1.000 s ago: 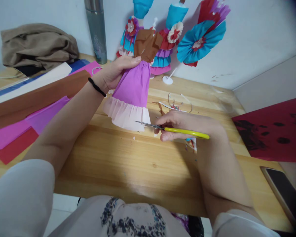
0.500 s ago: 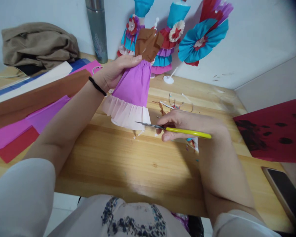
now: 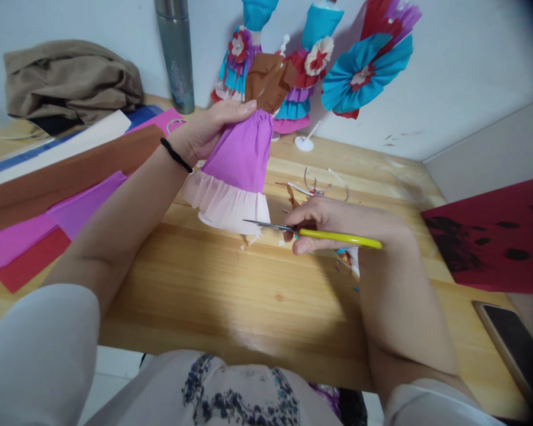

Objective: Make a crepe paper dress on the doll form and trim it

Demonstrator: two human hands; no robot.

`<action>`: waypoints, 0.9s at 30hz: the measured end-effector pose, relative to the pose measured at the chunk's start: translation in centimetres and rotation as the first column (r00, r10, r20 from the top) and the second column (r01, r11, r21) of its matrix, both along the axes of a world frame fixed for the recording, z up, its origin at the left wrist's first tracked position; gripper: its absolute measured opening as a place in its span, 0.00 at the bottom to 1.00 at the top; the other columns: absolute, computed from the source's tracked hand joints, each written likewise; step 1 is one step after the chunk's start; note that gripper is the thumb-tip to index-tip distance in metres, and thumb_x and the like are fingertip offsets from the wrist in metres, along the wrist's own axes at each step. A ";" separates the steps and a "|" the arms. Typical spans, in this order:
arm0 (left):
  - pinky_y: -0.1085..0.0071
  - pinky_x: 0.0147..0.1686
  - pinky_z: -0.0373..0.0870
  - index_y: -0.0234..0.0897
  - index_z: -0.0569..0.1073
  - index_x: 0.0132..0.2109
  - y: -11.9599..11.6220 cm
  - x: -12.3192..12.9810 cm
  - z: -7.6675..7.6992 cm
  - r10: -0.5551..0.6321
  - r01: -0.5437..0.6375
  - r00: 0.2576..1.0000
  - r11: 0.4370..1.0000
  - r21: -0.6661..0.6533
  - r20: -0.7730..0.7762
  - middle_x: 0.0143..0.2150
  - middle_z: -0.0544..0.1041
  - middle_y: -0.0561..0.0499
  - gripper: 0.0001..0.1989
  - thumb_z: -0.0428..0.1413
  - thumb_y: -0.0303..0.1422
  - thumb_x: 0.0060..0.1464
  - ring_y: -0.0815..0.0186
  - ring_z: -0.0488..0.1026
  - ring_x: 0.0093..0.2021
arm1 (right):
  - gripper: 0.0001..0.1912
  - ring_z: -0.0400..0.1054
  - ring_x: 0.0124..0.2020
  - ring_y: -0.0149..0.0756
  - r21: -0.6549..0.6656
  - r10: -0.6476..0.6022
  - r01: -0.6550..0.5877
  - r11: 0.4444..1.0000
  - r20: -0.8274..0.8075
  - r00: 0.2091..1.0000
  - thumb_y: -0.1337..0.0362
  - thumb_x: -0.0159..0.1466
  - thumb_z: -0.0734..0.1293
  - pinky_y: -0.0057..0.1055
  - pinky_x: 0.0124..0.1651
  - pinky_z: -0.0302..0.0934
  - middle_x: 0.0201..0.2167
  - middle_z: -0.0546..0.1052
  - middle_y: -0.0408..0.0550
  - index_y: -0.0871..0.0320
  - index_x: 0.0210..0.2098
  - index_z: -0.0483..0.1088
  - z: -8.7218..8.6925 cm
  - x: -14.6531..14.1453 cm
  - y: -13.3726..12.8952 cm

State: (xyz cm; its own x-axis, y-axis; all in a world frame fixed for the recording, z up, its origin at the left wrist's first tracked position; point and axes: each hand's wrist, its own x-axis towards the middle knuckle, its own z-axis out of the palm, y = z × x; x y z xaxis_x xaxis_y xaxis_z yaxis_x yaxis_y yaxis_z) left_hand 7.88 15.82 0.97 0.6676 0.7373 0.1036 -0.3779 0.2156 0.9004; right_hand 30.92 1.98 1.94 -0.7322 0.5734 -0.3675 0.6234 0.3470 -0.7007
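1. On my feed, the left hand (image 3: pixel 213 121) is closed on the small dress (image 3: pixel 244 151), thumb pressed on the front near the waist; the fingers behind are hidden.
2. The right hand (image 3: pixel 328 216) holds the yellow-handled scissors (image 3: pixel 320 235), blades pointing left across the lower right corner of the pale ruffle (image 3: pixel 231 213). I see the blades nearly edge-on, so I cannot tell whether they are parted.
3. The dress is tilted over the middle of the surface (image 3: pixel 204 296), brown bodice (image 3: pixel 266 80) toward the back edge, ruffle toward the near edge. I can't tell whether the hem touches down.
4. Compared with a second ago, both grips look the same, but more pale scraps (image 3: pixel 250 241) show just below the hem. Whether freshly cut or merely uncovered, I can't say.
5. I judge that the work remains at the ruffle's lower edge.
6. Along the left edge lie coloured sheets (image 3: pixel 71 171); a phone (image 3: pixel 506 337) rests by the near right corner.
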 end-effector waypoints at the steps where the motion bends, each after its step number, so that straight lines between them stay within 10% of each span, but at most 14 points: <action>1: 0.66 0.41 0.74 0.26 0.75 0.36 0.0 0.0 0.0 -0.003 0.003 1.000 1.000 0.000 0.000 0.31 0.78 0.44 0.14 0.50 0.27 0.70 0.64 0.78 0.32 | 0.31 0.59 0.24 0.27 0.002 0.001 -0.001 1.000 0.001 1.000 0.38 0.63 0.67 0.25 0.26 0.51 0.22 0.70 0.44 0.65 0.32 0.74 0.0 0.0 0.0; 27: 0.59 0.39 0.79 0.24 0.76 0.41 0.4 -0.2 -0.5 -0.052 0.052 0.998 0.999 0.011 0.029 0.34 0.81 0.41 0.12 0.51 0.29 0.69 0.58 0.81 0.32 | 0.33 0.56 0.23 0.28 -0.001 -0.040 0.040 0.999 0.057 0.998 0.33 0.60 0.66 0.26 0.26 0.49 0.19 0.66 0.41 0.59 0.25 0.70 0.5 0.0 0.0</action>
